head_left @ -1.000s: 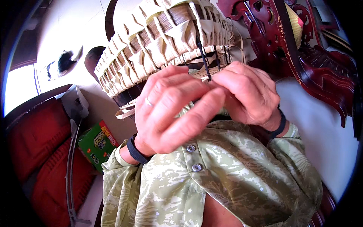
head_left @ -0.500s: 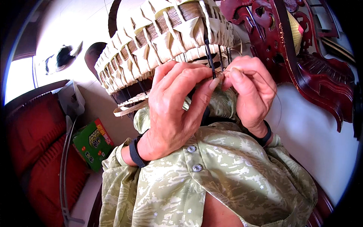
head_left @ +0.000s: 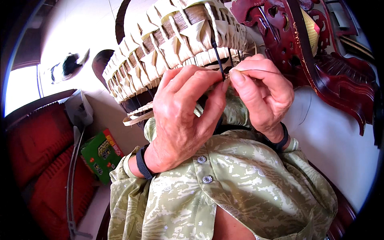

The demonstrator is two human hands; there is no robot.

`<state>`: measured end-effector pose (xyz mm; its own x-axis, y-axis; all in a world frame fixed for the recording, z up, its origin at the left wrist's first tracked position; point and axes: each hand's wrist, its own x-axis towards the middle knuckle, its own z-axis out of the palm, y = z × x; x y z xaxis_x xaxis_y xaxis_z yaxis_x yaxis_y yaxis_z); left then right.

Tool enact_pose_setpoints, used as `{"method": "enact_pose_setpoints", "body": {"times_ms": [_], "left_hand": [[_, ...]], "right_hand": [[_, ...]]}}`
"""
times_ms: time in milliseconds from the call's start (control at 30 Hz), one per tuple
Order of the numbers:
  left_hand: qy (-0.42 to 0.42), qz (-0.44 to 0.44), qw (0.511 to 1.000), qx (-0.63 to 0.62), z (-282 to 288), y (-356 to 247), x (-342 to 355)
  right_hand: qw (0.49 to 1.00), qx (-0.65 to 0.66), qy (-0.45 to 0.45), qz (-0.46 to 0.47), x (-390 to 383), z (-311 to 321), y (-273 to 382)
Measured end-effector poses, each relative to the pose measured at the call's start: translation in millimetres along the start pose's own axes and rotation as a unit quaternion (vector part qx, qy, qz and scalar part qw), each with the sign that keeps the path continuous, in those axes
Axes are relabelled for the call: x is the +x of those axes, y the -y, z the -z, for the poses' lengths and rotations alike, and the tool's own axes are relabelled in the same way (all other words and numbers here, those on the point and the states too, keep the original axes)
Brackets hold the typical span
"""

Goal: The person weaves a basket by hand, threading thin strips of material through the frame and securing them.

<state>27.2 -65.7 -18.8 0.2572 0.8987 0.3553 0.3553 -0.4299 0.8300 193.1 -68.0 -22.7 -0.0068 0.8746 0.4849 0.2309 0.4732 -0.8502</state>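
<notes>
A round woven frame [head_left: 182,36] of pale, folded leaf-like strips with a brown band fills the top middle of the head view. Dark thin rods or cords show along its lower edge. One thicker black cord or rod [head_left: 218,60] runs from it down to my fingertips. My left hand [head_left: 180,116] is closed, thumb and index finger pinched at the lower end of that black piece. Close beside it, my right hand [head_left: 266,96] pinches a thin dark strand [head_left: 260,71] that trails off to the right. The exact spot between the fingertips is partly hidden.
A carved dark-red wooden chair [head_left: 308,48] stands at the upper right. To the left are red cushioned seating [head_left: 44,140], a green box [head_left: 102,154] and a grey metal stand [head_left: 71,180]. A black-and-white object [head_left: 66,66] lies on the pale floor.
The thin strand now stretches across my right fingers toward the right. My right fingertips have shifted slightly left, and the lower end of the black piece has moved slightly left too.
</notes>
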Motion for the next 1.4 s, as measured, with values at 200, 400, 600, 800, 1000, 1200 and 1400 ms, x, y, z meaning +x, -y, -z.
{"method": "enact_pose_setpoints", "body": {"times_ms": [200,400,600,800,1000,1200,1400], "left_hand": [[-0.021,-0.027,0.999,0.011,-5.1,4.1,-0.3],[-0.036,-0.032,0.999,0.022,-9.7,2.8,-2.2],[-0.006,-0.005,1.000,-0.013,-3.3,0.3,-2.3],[0.001,-0.015,1.000,-0.023,-1.0,2.4,-2.5],[-0.061,0.047,0.996,-0.044,-12.8,4.5,-3.9],[-0.016,0.117,0.981,-0.155,-2.4,-0.6,-4.7],[0.019,0.126,0.980,-0.154,9.6,-2.9,-10.0]], "right_hand": [[0.997,-0.020,0.062,-0.036,3.2,10.5,3.2],[0.998,0.008,0.060,-0.030,0.2,8.9,-4.3],[0.995,0.011,0.090,-0.033,5.1,10.9,0.5],[0.987,0.035,0.140,-0.069,28.8,9.8,12.3],[0.967,-0.012,0.254,-0.029,67.8,6.5,22.4],[0.942,0.064,0.186,-0.271,52.5,16.2,21.6],[0.930,0.100,0.171,-0.311,27.8,20.4,23.9]]}}
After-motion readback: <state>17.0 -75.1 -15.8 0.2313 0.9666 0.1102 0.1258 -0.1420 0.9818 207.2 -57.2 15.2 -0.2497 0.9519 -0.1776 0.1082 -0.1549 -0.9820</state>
